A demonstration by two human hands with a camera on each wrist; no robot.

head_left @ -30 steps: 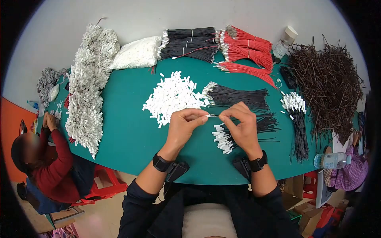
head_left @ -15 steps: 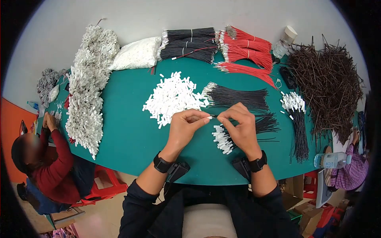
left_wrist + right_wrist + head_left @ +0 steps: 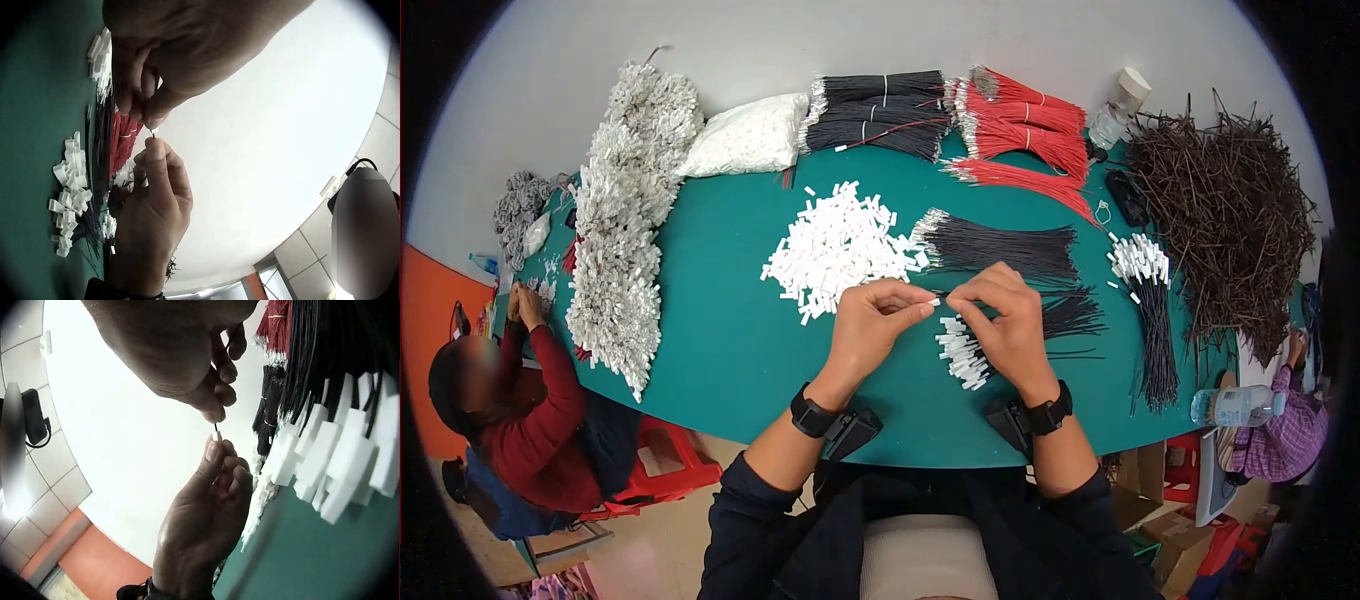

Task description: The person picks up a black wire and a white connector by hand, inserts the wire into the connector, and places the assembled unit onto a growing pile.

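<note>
Fingers (image 3: 213,451) pinch boxy housing (image 3: 217,435); thin wire (image 3: 215,427) touches it.

A small white piece (image 3: 936,301), apparently in the left hand (image 3: 868,325), beside the right hand (image 3: 1008,318).

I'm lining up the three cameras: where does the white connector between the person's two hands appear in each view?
Head: white connector just right of centre, at the left hand's fingertips.
Left wrist: white connector left of centre, mostly hidden, below the upper hand's fingertips.
Right wrist: white connector near centre, at the lower hand's fingertips.
Shared landmark: red wires, upper right in head, left of centre in left wrist, top right in right wrist.
</note>
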